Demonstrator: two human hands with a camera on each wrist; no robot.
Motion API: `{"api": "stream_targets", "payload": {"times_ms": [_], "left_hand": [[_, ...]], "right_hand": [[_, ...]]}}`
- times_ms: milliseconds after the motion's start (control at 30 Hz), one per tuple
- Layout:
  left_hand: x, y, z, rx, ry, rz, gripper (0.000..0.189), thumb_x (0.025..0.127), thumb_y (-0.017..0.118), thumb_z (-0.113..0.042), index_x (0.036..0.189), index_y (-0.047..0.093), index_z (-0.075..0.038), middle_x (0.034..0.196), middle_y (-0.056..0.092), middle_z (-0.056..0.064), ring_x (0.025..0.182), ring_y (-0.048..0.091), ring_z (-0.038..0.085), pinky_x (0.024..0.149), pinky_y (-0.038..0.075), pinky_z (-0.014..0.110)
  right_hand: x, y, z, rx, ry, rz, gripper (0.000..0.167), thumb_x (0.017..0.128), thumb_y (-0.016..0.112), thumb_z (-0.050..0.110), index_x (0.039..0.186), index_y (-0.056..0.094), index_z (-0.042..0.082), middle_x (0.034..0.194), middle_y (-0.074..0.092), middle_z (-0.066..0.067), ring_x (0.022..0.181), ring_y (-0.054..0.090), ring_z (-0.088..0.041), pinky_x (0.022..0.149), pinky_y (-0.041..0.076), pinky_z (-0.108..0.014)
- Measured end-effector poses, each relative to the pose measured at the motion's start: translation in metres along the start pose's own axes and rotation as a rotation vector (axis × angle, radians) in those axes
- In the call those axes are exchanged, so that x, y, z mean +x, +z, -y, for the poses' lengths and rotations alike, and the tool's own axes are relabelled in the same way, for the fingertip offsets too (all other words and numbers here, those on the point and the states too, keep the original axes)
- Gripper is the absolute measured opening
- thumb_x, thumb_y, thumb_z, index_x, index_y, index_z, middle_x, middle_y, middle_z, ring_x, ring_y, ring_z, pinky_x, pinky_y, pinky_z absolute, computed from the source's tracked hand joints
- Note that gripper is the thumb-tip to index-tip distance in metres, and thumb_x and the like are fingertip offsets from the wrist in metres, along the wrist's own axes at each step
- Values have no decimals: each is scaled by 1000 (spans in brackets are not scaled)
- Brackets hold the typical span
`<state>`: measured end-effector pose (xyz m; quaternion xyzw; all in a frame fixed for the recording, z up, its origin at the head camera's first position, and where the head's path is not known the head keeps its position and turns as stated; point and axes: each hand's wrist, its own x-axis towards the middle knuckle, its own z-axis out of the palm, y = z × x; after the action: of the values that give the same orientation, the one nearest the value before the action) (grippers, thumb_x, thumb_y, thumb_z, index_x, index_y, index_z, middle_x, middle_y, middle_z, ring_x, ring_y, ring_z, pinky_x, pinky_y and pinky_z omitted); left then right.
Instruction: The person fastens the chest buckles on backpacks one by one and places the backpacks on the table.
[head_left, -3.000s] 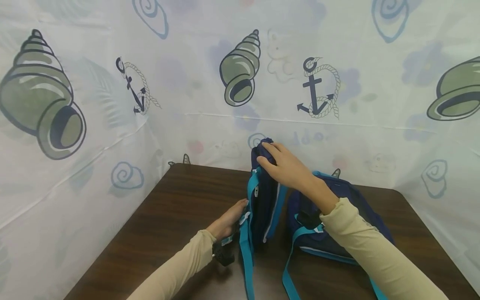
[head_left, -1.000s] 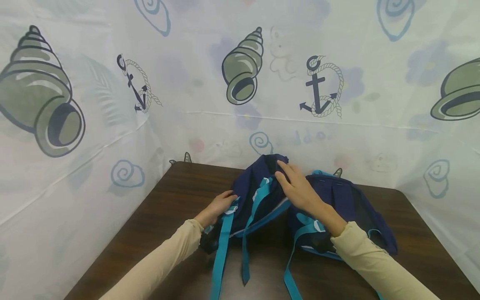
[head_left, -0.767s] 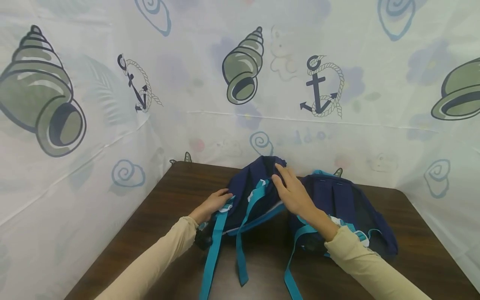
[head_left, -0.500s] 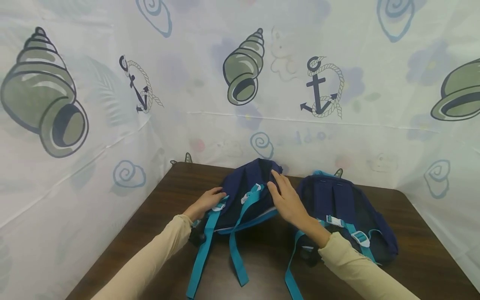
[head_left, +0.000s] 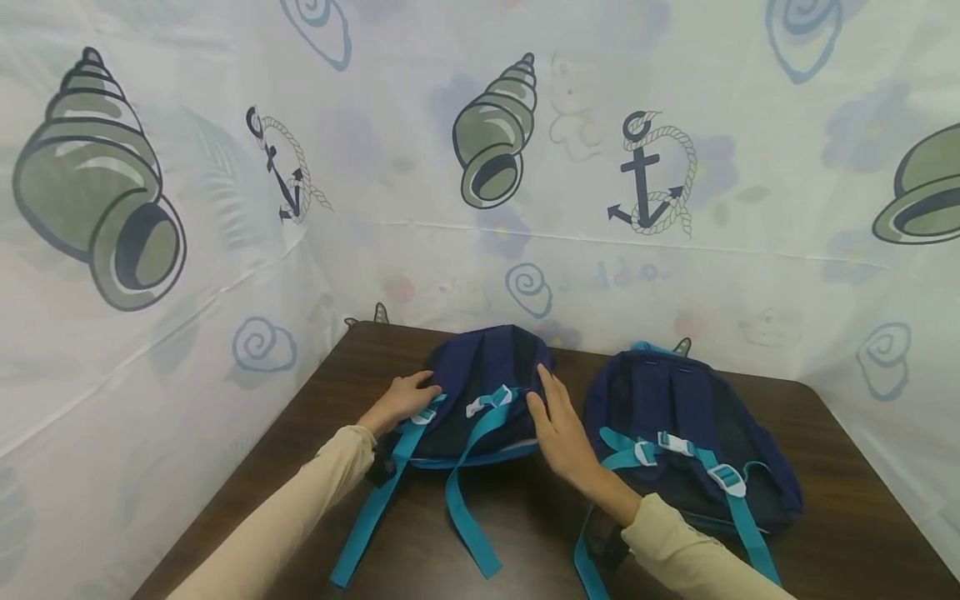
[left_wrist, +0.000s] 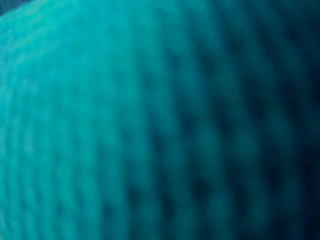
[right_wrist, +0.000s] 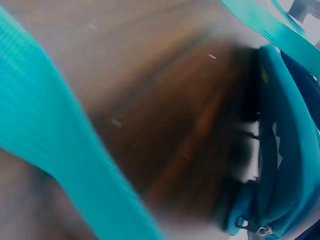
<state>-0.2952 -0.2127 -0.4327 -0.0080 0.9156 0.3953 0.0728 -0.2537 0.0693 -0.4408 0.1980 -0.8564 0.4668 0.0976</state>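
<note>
A small navy backpack (head_left: 487,358) with turquoise straps lies back side up on the left half of the table in the head view. My left hand (head_left: 397,402) holds its left side beside a white strap buckle, the other fingers partly hidden. Against its right side rests my right hand (head_left: 562,429), fingers straight. A strap end (head_left: 471,521) hangs toward the near edge. In the left wrist view, blurred turquoise webbing (left_wrist: 75,125) fills the picture. The right wrist view shows a turquoise strap (right_wrist: 65,120) close up and a backpack's turquoise edge (right_wrist: 287,145) with a zip pull.
A second navy backpack (head_left: 690,400) lies back side up at the right, its turquoise straps joined by a white buckle (head_left: 675,443). The dark wooden table (head_left: 420,542) meets a white curtain (head_left: 420,167) printed with shells and anchors.
The left backpack stood on edge; it has tipped over and lies lower and flatter, shifted left. Both hands moved down and left with it, and the right backpack's straps came into view.
</note>
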Motion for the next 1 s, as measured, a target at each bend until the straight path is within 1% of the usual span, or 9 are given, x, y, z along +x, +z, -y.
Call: {"api": "stream_targets", "payload": {"times_ms": [100,167,300,600,800,1000], "left_hand": [[-2,-2,-1,73,-4,-21,60,102,47,-35,154,35,-8,152,24,38,136,33,57,107,34,68],[-3,-3,-1,113,-15,-35,60,102,48,-36,154,37,-9,150,27,38,131,37,59,103,35,70],[-4,-3,-1,172,-30,-51,60,100,48,-38,154,38,-12,149,28,37,127,38,63,99,33,74],[-4,-1,-1,284,-33,-63,61,100,48,-38,154,37,-12,149,26,39,125,37,64,97,32,76],[-3,2,1,339,-31,-95,60,100,50,-38,153,38,-12,146,29,38,123,38,63,96,32,75],[1,9,6,371,-32,-124,61,100,47,-39,154,36,-13,148,26,37,126,35,62,101,29,74]], "right_hand": [[-7,8,-8,8,4,2,63,107,34,46,161,18,18,166,19,-12,152,21,-36,118,22,-62],[-12,13,-14,13,1,7,62,108,35,44,161,15,18,166,18,-13,152,21,-37,118,22,-63],[-18,21,-22,26,7,8,62,108,35,42,162,12,19,167,17,-12,152,22,-36,118,22,-62],[-25,29,-32,19,20,14,62,108,36,40,161,15,14,166,19,-15,151,24,-37,118,23,-62],[-27,30,-35,15,20,31,62,107,40,38,160,18,12,163,25,-17,149,29,-37,118,26,-59],[-27,27,-40,-37,34,64,64,107,40,39,159,19,10,162,27,-19,148,32,-37,118,28,-57]]}}
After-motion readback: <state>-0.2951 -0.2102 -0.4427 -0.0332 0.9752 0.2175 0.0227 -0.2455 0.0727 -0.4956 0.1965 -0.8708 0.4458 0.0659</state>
